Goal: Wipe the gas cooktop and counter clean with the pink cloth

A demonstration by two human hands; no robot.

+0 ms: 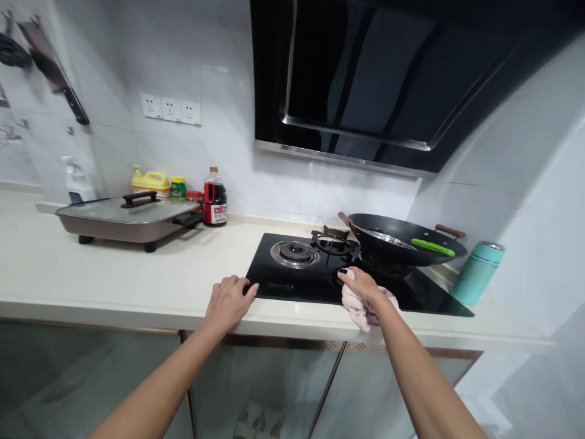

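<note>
My right hand [362,284] grips a pale pink cloth [358,309], which bunches under the palm and hangs a little past the front edge of the black gas stove [295,288]. Its thumb and fingertips are at a dark control knob [339,278], partly hidden by the hand and cloth. My left hand [229,300] lies on the counter at the stove's front left corner, fingers loosely spread and nothing in them. Behind the hands, the left burner [295,253] is uncovered, with a black pan support [334,244] sitting off it, to its right.
A wok [402,228] with a green-handled utensil [432,247] sits on the right burner, beside a turquoise flask [478,273]. On the left stand a lidded electric pan [123,228] and a sauce bottle [215,198]. The range hood [351,79] hangs overhead.
</note>
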